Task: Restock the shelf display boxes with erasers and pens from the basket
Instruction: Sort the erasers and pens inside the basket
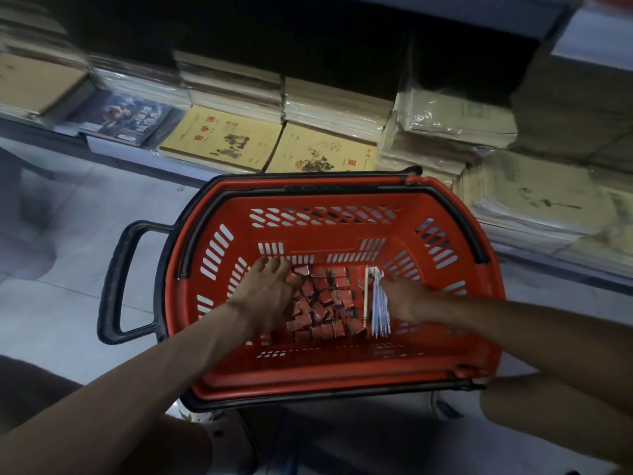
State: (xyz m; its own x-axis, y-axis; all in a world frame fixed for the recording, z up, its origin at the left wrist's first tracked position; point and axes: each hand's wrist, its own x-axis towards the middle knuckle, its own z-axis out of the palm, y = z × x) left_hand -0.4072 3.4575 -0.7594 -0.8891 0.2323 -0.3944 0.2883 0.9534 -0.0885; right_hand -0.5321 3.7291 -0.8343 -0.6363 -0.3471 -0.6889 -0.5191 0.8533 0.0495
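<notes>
Working in basket with both hands. Holding left hand flat over erasers piled mid-basket, fingers spread, gripping nothing; likely to rake up batch. Holding right hand against pens just right of pile; can't tell if curled round them.
</notes>
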